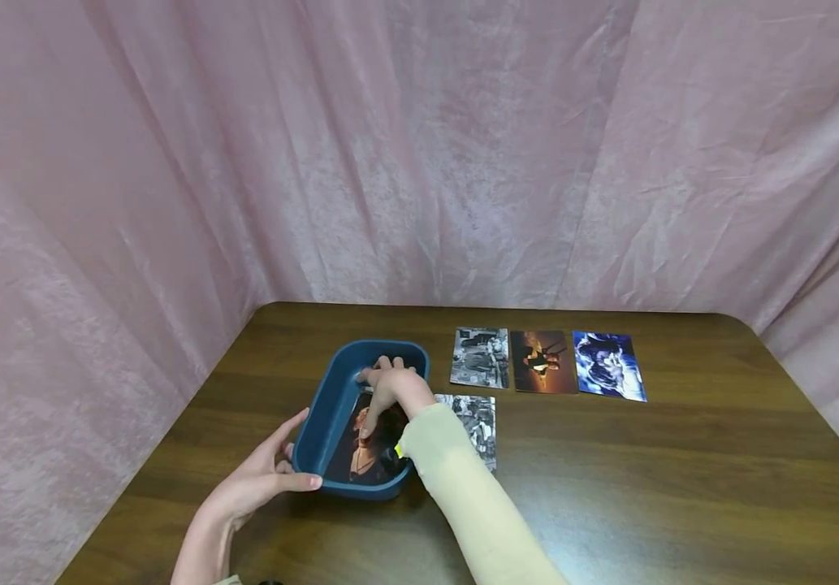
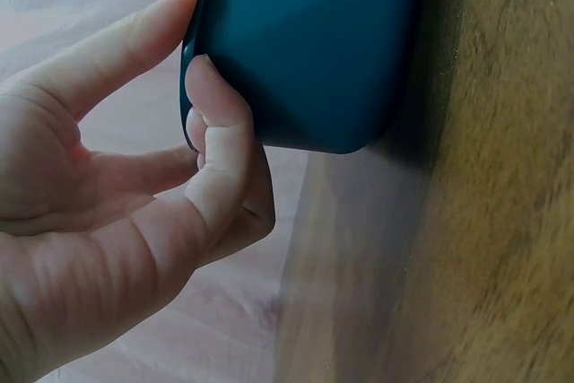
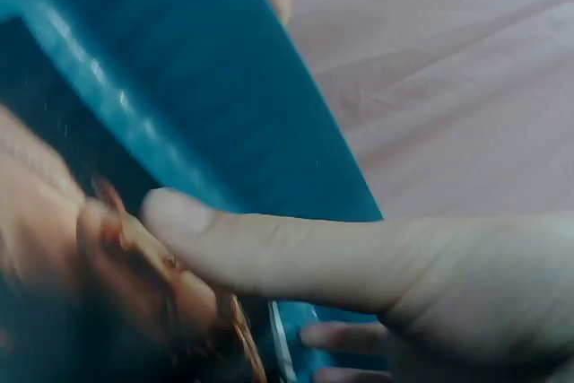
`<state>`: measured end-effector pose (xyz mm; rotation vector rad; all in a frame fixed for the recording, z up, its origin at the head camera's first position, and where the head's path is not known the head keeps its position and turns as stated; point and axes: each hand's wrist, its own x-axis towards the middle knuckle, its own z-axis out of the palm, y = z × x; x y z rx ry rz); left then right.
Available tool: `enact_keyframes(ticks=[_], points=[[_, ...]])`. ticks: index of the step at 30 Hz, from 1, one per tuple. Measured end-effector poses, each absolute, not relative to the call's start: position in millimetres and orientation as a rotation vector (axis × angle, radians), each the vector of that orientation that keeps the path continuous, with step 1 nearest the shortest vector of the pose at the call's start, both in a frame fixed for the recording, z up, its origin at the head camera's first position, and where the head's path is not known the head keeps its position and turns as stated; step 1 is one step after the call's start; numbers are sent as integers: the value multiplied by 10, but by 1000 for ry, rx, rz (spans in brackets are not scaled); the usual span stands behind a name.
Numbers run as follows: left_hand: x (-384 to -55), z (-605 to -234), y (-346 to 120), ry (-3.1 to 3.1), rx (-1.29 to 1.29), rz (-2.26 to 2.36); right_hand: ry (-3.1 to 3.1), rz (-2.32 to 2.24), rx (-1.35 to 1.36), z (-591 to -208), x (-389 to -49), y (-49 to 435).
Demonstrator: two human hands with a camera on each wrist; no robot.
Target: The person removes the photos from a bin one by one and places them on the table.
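Observation:
A deep blue plastic tub [image 1: 312,435] with rounded corners stands on the table, and a dark photo card [image 1: 342,459] showing an orange-lit figure lies inside it. My left hand [image 1: 254,479] grips the tub's near left corner, with thumb and fingers at the rim. In the left wrist view, curled fingers [image 2: 224,123] press against the outer wall under the rim. My right hand [image 1: 393,390] reaches down into the tub, thumb and fingers spread apart. Its thumb [image 3: 260,253] lies over the card in the right wrist view, while the other fingers are past the card's far edge, partly hidden.
Right of the tub, a black-and-white card [image 1: 481,357], an orange-brown card [image 1: 543,363] and a blue-white card [image 1: 607,366] lie in a row. Another black-and-white card [image 1: 479,422] lies below, partly behind the right sleeve [image 1: 473,496]. A pink curtain [image 1: 426,162] hangs behind the wooden table [image 1: 682,479].

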<state>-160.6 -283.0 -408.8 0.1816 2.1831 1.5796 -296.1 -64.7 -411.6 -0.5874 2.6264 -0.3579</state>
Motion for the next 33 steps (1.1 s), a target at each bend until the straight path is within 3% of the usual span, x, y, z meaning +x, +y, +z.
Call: enact_keyframes(ticks=[33], points=[[-1626,-4115,-2828,2181,175,1595,2652,-555,-532,-4163,-3044,-659]])
